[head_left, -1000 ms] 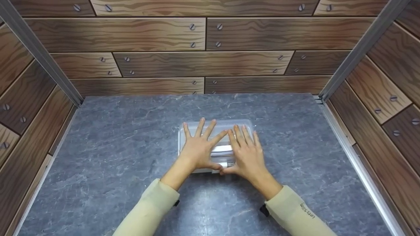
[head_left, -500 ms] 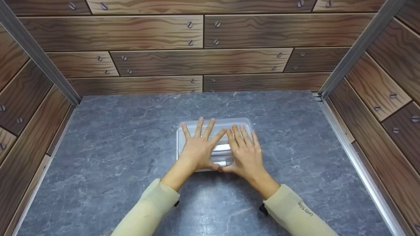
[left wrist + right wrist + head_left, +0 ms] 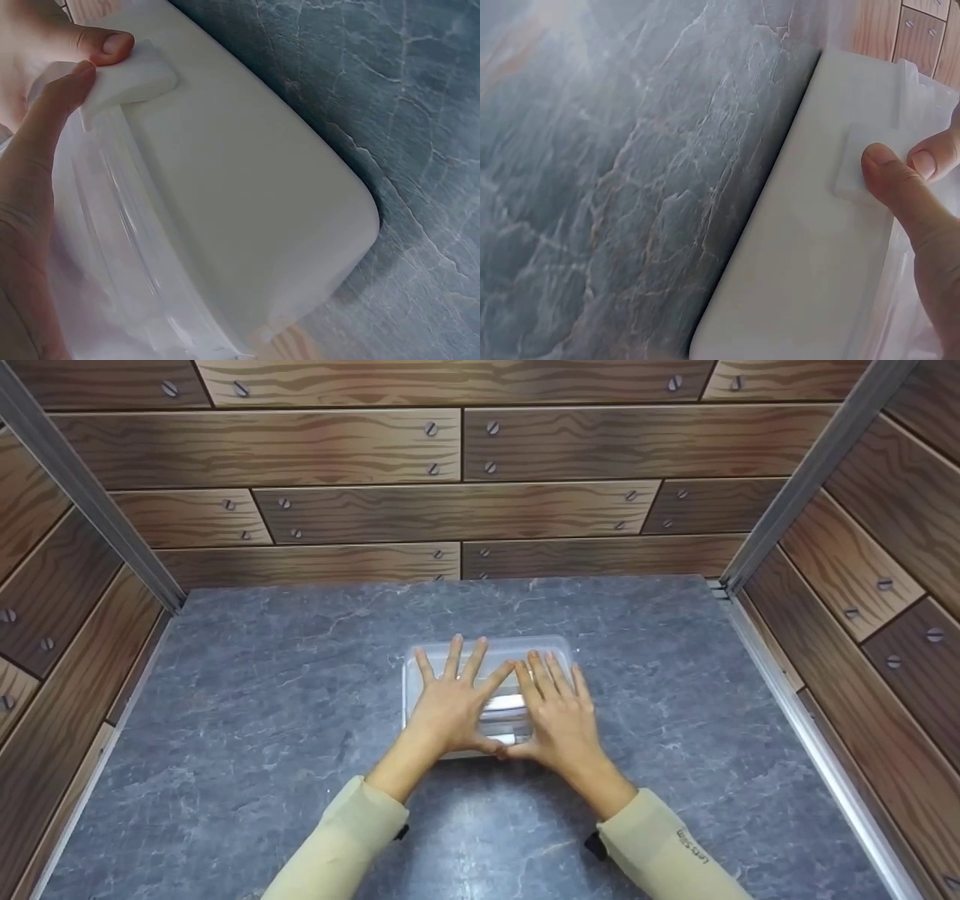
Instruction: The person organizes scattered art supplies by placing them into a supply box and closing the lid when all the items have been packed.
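A white storage box (image 3: 247, 202) with a clear lid (image 3: 517, 645) stands on the table in the head view. My left hand (image 3: 448, 709) lies spread on the left part of the lid, fingers straight and fanned. On the right part rests my right hand (image 3: 562, 721), its fingers straight and closer together. Both thumbs meet at the near edge, where they press on a white latch (image 3: 142, 79). In the right wrist view the latch (image 3: 853, 169) lies against the box's side under the thumbs. Between the hands a white strip (image 3: 504, 703) shows on the lid; the box's contents cannot be made out.
The grey marbled tabletop (image 3: 262, 697) surrounds the box. Wood-patterned panels (image 3: 360, 446) enclose the back and both sides, with metal rails (image 3: 802, 735) along the side edges.
The head view tilts slightly. Both hands stay on the lid. A white tab end that showed beside the thumbs a second ago at the near edge no longer shows there.
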### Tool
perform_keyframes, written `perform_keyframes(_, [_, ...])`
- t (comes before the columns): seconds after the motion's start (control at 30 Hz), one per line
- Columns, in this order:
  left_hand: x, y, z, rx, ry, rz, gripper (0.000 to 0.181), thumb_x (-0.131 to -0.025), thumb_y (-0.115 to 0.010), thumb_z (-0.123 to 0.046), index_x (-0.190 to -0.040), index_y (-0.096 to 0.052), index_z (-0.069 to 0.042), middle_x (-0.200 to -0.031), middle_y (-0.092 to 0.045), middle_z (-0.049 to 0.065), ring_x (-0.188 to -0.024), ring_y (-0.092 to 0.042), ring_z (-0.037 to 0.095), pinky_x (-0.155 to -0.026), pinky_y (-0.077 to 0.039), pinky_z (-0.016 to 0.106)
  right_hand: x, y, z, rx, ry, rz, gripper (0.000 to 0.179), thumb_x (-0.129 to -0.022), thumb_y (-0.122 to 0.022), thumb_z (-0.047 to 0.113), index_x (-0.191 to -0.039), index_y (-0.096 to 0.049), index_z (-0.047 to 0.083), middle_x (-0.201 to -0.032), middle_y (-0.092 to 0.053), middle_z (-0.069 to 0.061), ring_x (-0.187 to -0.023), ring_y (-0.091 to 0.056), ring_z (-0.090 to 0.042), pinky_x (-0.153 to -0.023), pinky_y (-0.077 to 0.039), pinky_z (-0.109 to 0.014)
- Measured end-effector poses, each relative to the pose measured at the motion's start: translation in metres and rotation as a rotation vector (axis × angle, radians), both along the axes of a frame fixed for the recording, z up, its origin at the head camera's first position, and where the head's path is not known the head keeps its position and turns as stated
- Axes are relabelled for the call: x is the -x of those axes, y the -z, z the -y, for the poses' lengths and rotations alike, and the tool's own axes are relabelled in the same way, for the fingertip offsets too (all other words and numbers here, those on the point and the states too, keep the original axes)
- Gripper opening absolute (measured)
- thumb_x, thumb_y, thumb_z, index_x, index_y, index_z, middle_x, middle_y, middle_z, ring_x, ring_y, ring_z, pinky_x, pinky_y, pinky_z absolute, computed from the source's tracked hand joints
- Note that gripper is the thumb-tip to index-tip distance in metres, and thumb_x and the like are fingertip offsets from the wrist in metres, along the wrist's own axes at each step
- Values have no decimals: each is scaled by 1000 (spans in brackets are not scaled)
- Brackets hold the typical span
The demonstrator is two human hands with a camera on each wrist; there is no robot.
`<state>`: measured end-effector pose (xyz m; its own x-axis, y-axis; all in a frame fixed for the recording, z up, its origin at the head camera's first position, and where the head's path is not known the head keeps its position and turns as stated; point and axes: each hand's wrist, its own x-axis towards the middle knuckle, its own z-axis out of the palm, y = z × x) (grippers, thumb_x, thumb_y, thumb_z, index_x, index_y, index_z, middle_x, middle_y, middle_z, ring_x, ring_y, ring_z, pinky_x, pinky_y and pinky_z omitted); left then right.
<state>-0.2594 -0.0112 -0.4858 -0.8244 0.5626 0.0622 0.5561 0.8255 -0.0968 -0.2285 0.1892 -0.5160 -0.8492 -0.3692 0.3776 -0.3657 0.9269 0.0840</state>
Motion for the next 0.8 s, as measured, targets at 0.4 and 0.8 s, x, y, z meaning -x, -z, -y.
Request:
perform_keyframes(0.4, [2,0,0,44,-35,0,130,-56,-61,-93,-161,-7,-38,-167,-2,16,-150,-6,50,-98,-9,88,6,4,5,21,-18,-60,134,-48,-75,84,-154,-38,9,-159,-37,-13,-147,-33,-35,-119,-23,-58])
perform_keyframes(0.8, [13,-7,22,-423,91,96,90,-79,-60,-78,-153,-41,-31,-162,-32,4,-152,-15,39,-110,0,76,7,-19,-35,227,-149,156,114,-71,-67,80,-158,-31,15,-163,-26,-17,-150,-22,-39,-120,-12,-62])
